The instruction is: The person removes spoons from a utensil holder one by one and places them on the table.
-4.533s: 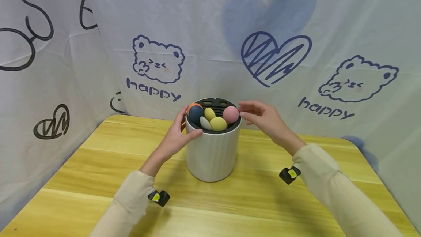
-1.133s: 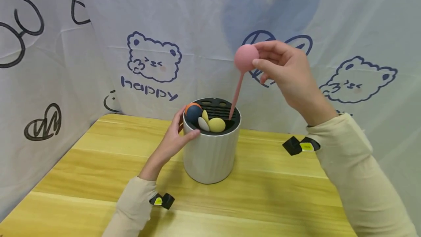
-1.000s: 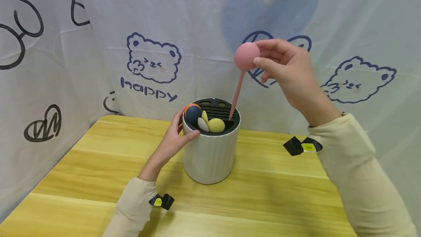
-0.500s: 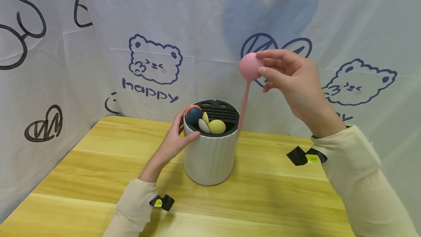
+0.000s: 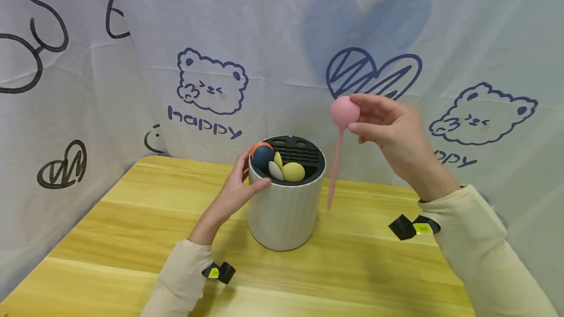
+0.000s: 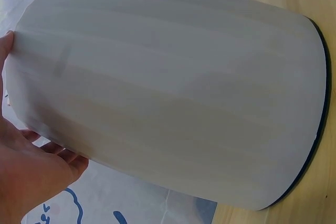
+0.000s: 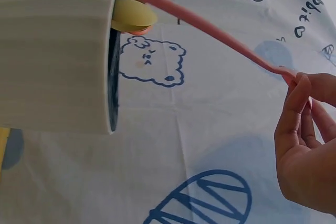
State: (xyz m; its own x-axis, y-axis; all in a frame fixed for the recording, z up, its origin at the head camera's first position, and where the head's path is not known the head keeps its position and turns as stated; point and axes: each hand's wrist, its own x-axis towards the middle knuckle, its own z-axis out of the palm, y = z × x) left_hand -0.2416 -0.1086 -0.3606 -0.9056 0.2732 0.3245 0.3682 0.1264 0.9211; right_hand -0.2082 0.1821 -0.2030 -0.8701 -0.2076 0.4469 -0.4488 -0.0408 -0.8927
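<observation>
My right hand [image 5: 394,133] pinches a pink spoon [image 5: 345,111] by its round bowl, right of a white ribbed utensil holder [image 5: 282,219]. The spoon's thin tapered handle hangs down, outside the holder. In the right wrist view the handle [image 7: 199,22] slants away from my fingertips. My left hand [image 5: 231,192] grips the holder's left side at the rim, thumb on the front. Within its black slotted top stand a dark blue spoon [image 5: 263,156], a grey one, two yellow ones and an orange-edged one; their handles are hidden inside.
The holder stands on a yellow wood-grain table [image 5: 145,238]. Behind and to the left hangs a white cloth [image 5: 282,53] printed with hearts and bears. A black wrist device with a yellow patch is worn on each sleeve.
My right hand has lifted the pink spoon out of the holder, then moved it right and downward beside the holder. My left hand has kept its grip on the holder.
</observation>
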